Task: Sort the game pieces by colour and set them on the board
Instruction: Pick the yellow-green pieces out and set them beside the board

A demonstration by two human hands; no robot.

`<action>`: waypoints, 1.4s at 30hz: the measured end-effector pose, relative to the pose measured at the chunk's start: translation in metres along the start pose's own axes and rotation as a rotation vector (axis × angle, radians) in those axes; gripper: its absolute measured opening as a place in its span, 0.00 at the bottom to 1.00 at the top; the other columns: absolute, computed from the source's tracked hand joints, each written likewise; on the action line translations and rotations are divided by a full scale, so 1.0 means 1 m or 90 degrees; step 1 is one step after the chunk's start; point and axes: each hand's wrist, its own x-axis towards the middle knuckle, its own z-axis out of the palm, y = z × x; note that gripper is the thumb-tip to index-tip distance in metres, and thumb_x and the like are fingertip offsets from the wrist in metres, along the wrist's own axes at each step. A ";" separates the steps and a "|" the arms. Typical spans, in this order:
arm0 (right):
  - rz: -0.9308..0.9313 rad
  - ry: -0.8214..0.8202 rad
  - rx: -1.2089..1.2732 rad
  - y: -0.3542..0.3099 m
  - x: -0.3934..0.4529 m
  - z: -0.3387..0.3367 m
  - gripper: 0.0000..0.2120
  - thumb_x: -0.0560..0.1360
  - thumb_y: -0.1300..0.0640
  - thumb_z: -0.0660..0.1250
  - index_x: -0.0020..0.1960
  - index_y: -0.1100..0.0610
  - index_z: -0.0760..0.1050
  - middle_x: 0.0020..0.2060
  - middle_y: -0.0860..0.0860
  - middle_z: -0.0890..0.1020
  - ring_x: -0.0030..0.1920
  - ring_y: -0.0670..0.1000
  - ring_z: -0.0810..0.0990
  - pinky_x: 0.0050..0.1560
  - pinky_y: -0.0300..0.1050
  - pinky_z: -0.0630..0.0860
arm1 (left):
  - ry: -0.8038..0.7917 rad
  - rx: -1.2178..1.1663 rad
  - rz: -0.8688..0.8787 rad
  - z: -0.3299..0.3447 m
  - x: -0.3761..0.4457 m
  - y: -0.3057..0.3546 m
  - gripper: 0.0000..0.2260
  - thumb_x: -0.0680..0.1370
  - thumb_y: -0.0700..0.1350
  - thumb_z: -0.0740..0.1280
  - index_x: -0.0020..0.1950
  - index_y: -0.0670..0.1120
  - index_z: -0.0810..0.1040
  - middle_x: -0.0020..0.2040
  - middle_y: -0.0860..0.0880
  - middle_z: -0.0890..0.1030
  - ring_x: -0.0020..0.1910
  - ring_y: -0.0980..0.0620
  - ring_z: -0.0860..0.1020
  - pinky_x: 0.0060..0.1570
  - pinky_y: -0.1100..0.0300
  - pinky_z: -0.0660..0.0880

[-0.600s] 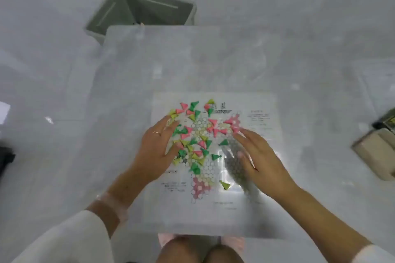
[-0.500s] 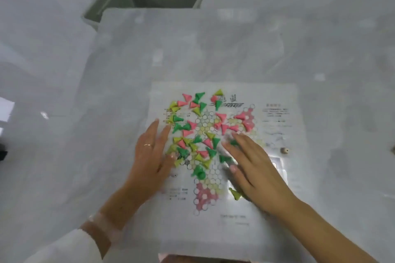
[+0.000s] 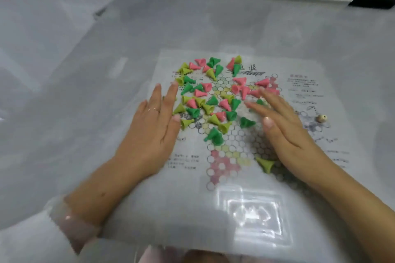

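Right hand (image 3: 286, 134) covers part of the board (image 3: 224, 168) — print beneath unreadable. Left hand (image 3: 151, 130) flat at the pile's left edge; both hands' fingers straight, grasping nothing. Pieces (image 3: 213, 100) lie mixed on the board's upper half — bare sheet nearer the person.

Scattered game pieces (image 3: 213, 96) crowd board (image 3: 299, 177) centre and far half; near edge bare. Small die (image 3: 321, 118) near right edge.

Glossy plastic game pieces (image 3: 210, 100), shiny paper board (image 3: 241, 181)
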 end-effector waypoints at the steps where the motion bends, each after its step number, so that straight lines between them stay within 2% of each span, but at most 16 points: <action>1: 0.019 0.030 0.010 -0.003 -0.001 -0.001 0.16 0.79 0.47 0.47 0.66 0.41 0.62 0.71 0.40 0.57 0.72 0.39 0.51 0.70 0.41 0.47 | -0.010 0.008 -0.010 -0.001 0.001 -0.001 0.25 0.78 0.54 0.43 0.74 0.57 0.40 0.77 0.43 0.48 0.75 0.49 0.48 0.73 0.54 0.46; 3: 0.069 0.098 0.051 -0.014 -0.009 -0.003 0.16 0.80 0.53 0.51 0.67 0.46 0.66 0.69 0.42 0.63 0.69 0.39 0.57 0.67 0.38 0.51 | -0.014 -0.021 -0.013 -0.006 -0.001 0.001 0.24 0.80 0.50 0.47 0.76 0.51 0.45 0.77 0.42 0.49 0.76 0.48 0.48 0.73 0.53 0.47; 5: 0.126 0.139 0.090 -0.018 -0.015 -0.002 0.15 0.80 0.55 0.53 0.65 0.49 0.69 0.66 0.46 0.68 0.66 0.41 0.62 0.65 0.37 0.55 | 0.010 -0.124 -0.060 -0.006 0.003 0.000 0.23 0.80 0.46 0.51 0.75 0.48 0.51 0.76 0.42 0.54 0.75 0.48 0.52 0.72 0.57 0.50; 7: 0.140 0.125 0.015 -0.027 -0.031 -0.002 0.14 0.79 0.56 0.57 0.63 0.53 0.72 0.63 0.50 0.71 0.64 0.45 0.65 0.62 0.36 0.57 | 0.056 -0.265 -0.177 -0.017 0.004 0.007 0.21 0.79 0.41 0.54 0.73 0.45 0.58 0.73 0.42 0.62 0.71 0.48 0.61 0.64 0.64 0.56; 9: 0.111 0.081 -0.105 -0.034 -0.049 0.002 0.15 0.77 0.54 0.60 0.63 0.55 0.73 0.60 0.52 0.73 0.63 0.50 0.65 0.60 0.35 0.56 | 0.060 -0.317 -0.270 -0.024 0.003 0.011 0.19 0.78 0.41 0.56 0.69 0.45 0.65 0.69 0.42 0.67 0.65 0.46 0.68 0.55 0.64 0.61; 12: 0.094 0.055 -0.215 -0.040 -0.064 0.010 0.17 0.75 0.53 0.63 0.62 0.57 0.73 0.56 0.54 0.74 0.58 0.54 0.67 0.58 0.39 0.62 | 0.015 -0.337 -0.296 -0.026 -0.014 0.017 0.19 0.76 0.42 0.59 0.67 0.46 0.68 0.68 0.42 0.68 0.63 0.46 0.69 0.56 0.59 0.64; 14: 0.100 0.046 -0.248 -0.044 -0.066 0.013 0.14 0.75 0.54 0.63 0.59 0.59 0.75 0.52 0.55 0.74 0.54 0.55 0.70 0.55 0.45 0.68 | 0.014 -0.307 -0.280 -0.026 -0.032 0.019 0.19 0.76 0.40 0.60 0.66 0.44 0.69 0.68 0.43 0.67 0.65 0.47 0.68 0.58 0.62 0.62; 17: 0.111 0.050 -0.234 -0.045 -0.064 0.015 0.10 0.76 0.58 0.61 0.53 0.61 0.76 0.49 0.55 0.75 0.50 0.55 0.73 0.49 0.45 0.70 | 0.040 -0.202 -0.183 -0.025 -0.045 0.022 0.17 0.75 0.38 0.62 0.63 0.43 0.72 0.66 0.45 0.69 0.63 0.50 0.69 0.52 0.71 0.58; 20: 0.118 0.115 -0.148 -0.048 -0.056 0.018 0.07 0.76 0.61 0.62 0.50 0.59 0.77 0.44 0.51 0.76 0.44 0.50 0.74 0.43 0.37 0.69 | 0.077 -0.136 -0.079 -0.023 -0.035 0.031 0.16 0.74 0.38 0.62 0.62 0.45 0.73 0.64 0.45 0.73 0.62 0.48 0.71 0.55 0.65 0.61; 23: 0.172 0.217 0.003 -0.058 -0.039 0.024 0.04 0.75 0.62 0.61 0.45 0.55 0.72 0.36 0.47 0.75 0.35 0.44 0.72 0.33 0.29 0.67 | 0.047 -0.022 -0.023 -0.013 -0.014 0.038 0.17 0.75 0.42 0.63 0.65 0.45 0.72 0.61 0.44 0.74 0.60 0.45 0.69 0.58 0.57 0.65; 26: 0.197 0.236 0.085 -0.065 -0.023 0.034 0.04 0.76 0.62 0.58 0.44 0.54 0.68 0.32 0.48 0.73 0.28 0.42 0.69 0.27 0.31 0.67 | 0.034 0.018 -0.041 -0.004 -0.004 0.043 0.10 0.76 0.40 0.60 0.56 0.42 0.74 0.51 0.44 0.75 0.53 0.45 0.71 0.51 0.54 0.70; 29: 0.164 0.196 0.040 -0.067 -0.012 0.037 0.05 0.76 0.61 0.55 0.46 0.53 0.67 0.32 0.46 0.72 0.29 0.42 0.70 0.27 0.34 0.64 | 0.065 -0.009 -0.043 0.000 -0.003 0.044 0.05 0.77 0.38 0.57 0.48 0.41 0.72 0.45 0.44 0.74 0.43 0.47 0.72 0.40 0.57 0.67; 32: 0.103 0.168 -0.072 -0.068 0.000 0.035 0.09 0.75 0.59 0.56 0.55 0.52 0.68 0.29 0.42 0.69 0.29 0.42 0.69 0.27 0.38 0.61 | 0.103 -0.122 -0.062 -0.010 -0.001 0.050 0.04 0.78 0.39 0.56 0.48 0.44 0.69 0.44 0.47 0.73 0.41 0.49 0.71 0.37 0.58 0.65; 35: 0.070 0.175 -0.127 -0.066 0.009 0.034 0.15 0.76 0.53 0.58 0.63 0.51 0.66 0.27 0.42 0.66 0.28 0.40 0.68 0.26 0.39 0.62 | 0.090 -0.290 -0.113 -0.021 -0.002 0.058 0.06 0.77 0.38 0.54 0.48 0.48 0.68 0.41 0.47 0.73 0.39 0.49 0.73 0.35 0.54 0.72; 38: 0.080 0.185 -0.158 -0.064 0.012 0.037 0.16 0.77 0.49 0.57 0.64 0.51 0.64 0.30 0.43 0.70 0.32 0.46 0.71 0.27 0.41 0.64 | 0.052 -0.444 -0.239 -0.021 -0.005 0.062 0.10 0.76 0.37 0.54 0.46 0.49 0.72 0.37 0.50 0.73 0.31 0.53 0.71 0.24 0.65 0.68; 42: 0.055 0.128 -0.232 -0.063 0.014 0.051 0.13 0.78 0.50 0.53 0.61 0.50 0.67 0.41 0.48 0.75 0.39 0.49 0.71 0.32 0.42 0.64 | -0.013 -0.874 -0.446 -0.027 -0.001 0.063 0.07 0.75 0.39 0.59 0.48 0.43 0.76 0.34 0.48 0.75 0.23 0.56 0.69 0.20 0.66 0.64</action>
